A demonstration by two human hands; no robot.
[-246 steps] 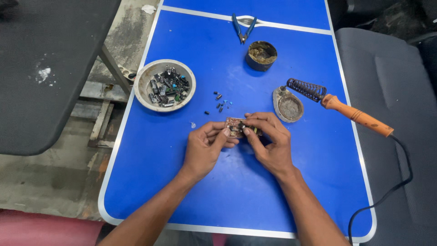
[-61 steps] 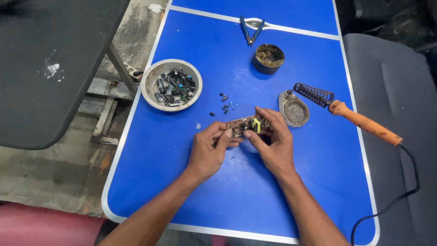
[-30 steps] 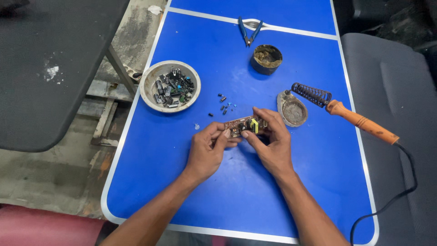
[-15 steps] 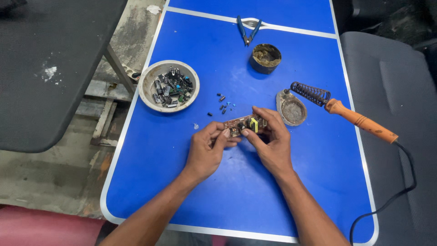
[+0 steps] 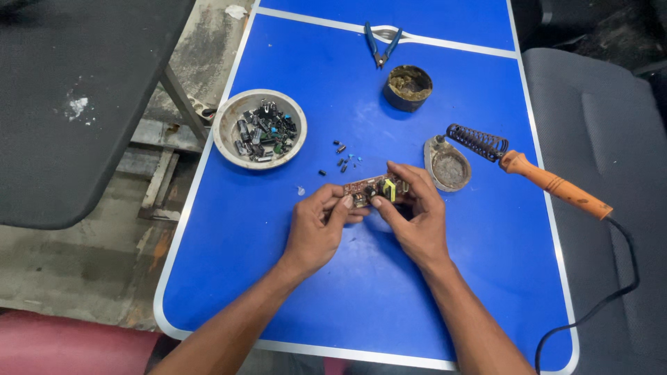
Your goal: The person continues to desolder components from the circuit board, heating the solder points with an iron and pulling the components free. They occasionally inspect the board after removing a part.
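Head view: the left hand (image 5: 316,232) and right hand (image 5: 413,219) both pinch a small brown circuit board with a yellow part (image 5: 375,189), held just above the blue white-edged table (image 5: 278,278) at mid-width. A round bowl of dark components (image 5: 259,128) sits toward the left edge. An orange-handled soldering iron (image 5: 549,184) lies near the right edge. Bare table surface lies toward the near edge.

The flat table top (image 5: 292,278) is bright blue with a white line along its edges. The small circuit board (image 5: 372,189) is reddish brown with a yellow block. The round bowl (image 5: 226,121) is off-white, the soldering iron's handle (image 5: 556,186) orange, the pliers' grips (image 5: 381,45) blue, the round tin (image 5: 408,87) dark with yellowish-brown paste.
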